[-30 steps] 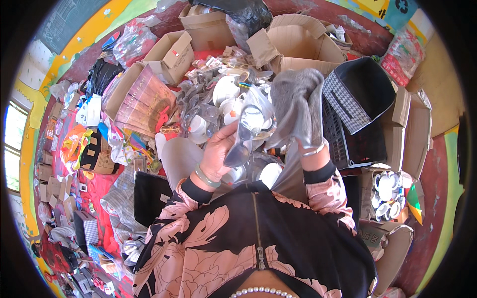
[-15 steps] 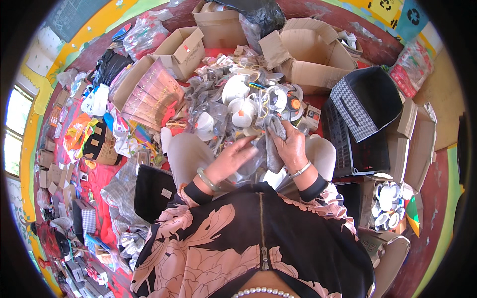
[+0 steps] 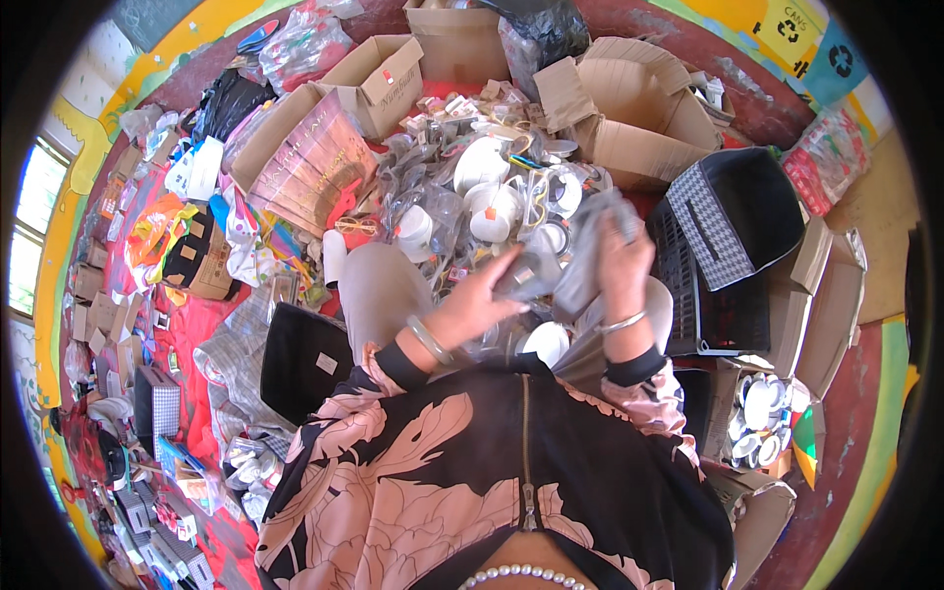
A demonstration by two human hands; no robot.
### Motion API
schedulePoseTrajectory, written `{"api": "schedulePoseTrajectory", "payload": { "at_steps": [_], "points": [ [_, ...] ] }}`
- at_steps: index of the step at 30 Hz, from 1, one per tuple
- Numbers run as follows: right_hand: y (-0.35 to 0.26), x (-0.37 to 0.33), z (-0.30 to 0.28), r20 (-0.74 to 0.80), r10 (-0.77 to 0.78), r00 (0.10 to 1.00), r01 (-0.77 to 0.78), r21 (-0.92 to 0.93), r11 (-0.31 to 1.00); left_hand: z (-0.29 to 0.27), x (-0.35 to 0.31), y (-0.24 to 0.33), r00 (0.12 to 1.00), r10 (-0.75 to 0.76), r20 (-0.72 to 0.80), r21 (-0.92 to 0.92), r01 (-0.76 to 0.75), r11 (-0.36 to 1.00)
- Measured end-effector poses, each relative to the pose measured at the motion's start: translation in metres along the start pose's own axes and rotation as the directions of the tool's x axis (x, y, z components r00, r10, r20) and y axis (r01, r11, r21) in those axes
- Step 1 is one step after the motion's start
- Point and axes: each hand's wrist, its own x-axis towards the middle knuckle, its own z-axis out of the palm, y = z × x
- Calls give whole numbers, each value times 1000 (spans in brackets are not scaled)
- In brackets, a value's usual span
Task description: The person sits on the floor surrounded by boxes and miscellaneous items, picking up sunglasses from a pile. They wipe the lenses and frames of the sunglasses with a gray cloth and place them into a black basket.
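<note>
In the head view, the right hand (image 3: 625,264) is grasping a grey cloth (image 3: 582,273), which hangs crumpled from the fingers, in front of the body and above the lap; the left hand (image 3: 470,309) is just beside it, with its thumb and fingers around a greyish, see-through thing (image 3: 532,277), too blurred for me to tell its kind; this thing is between the left hand and the cloth, but whether it touches the cloth I cannot tell; each wrist wears a bracelet, the left one (image 3: 430,339) thicker than the right one (image 3: 623,323); beyond the hands lies a mixed heap, with white cups (image 3: 492,212), clear plastic wrapping (image 3: 433,211) and many small pieces; a white round thing (image 3: 548,342) lies between the legs, nearer to the body; to the right of the heap stands a black basket (image 3: 728,211) with a checked front, tilted; behind the heap is an open cardboard box (image 3: 644,149); at the left knee there is a black bin (image 3: 300,369).
</note>
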Motion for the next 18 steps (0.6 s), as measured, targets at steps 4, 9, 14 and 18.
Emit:
{"api": "schedulePoseTrajectory", "payload": {
  "at_steps": [4, 9, 14, 18],
  "points": [
    [-9, 36, -43, 26, 256, 966, -229, 535, 813, -28, -12, -15, 957, -223, 186, -913, 252, 321],
    [-28, 26, -20, 145, 114, 983, -175, 542, 822, -32, 1, 3, 976, -208, 65, -997, 73, 32],
    [-29, -12, 53, 477, -418, 773, 441, 68, 895, -16, 14, -3, 923, -381, -49, -957, 65, 283],
    [-26, -52, 73, 679, -550, 486, 658, 130, 742, -16, 13, -23, 915, -357, -188, -933, -53, 356]
  ]
}}
